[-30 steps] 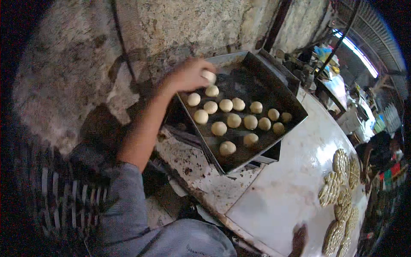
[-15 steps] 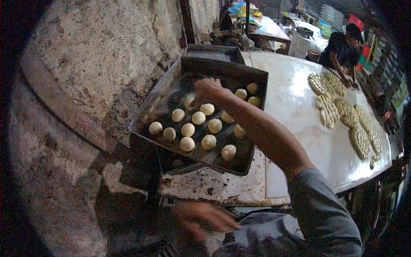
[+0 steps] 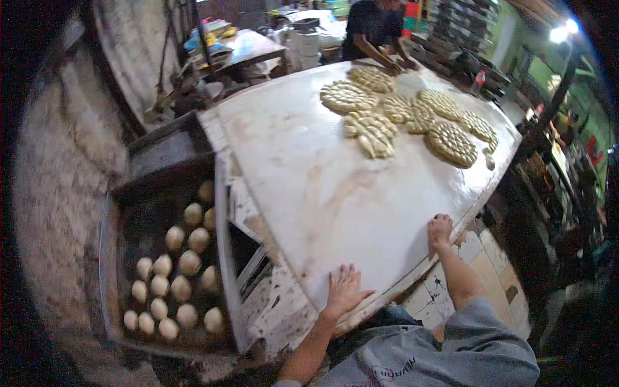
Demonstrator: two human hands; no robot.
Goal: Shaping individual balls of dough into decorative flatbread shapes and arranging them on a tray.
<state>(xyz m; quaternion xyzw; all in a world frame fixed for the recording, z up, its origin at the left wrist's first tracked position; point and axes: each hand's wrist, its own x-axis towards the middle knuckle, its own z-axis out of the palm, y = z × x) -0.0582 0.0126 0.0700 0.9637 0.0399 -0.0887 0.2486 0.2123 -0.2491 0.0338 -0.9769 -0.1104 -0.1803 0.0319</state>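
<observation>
On the white tabletop (image 3: 309,180), my left hand (image 3: 345,290) lies flat near the front edge, fingers spread and empty. Farther right, my right hand (image 3: 440,229) rests by the edge with fingers curled; what is under them is hidden. A dark metal tray (image 3: 113,251) at the left holds several pale dough balls (image 3: 189,263), out of reach of both hands. Flat, segmented dough pieces (image 3: 451,145) lie in a cluster across the back right of the tabletop.
Another metal tray (image 3: 164,148) sits behind the first, beside a rough wall (image 3: 58,193). At the far end a co-worker (image 3: 367,32) in dark clothing leans over the table. Behind are a cluttered side table (image 3: 255,45), a bottle (image 3: 478,81) and a dark post (image 3: 554,90).
My view has swung toward the table, so the tray now appears lower left. My right hand has left the tray; both hands are now on the tabletop.
</observation>
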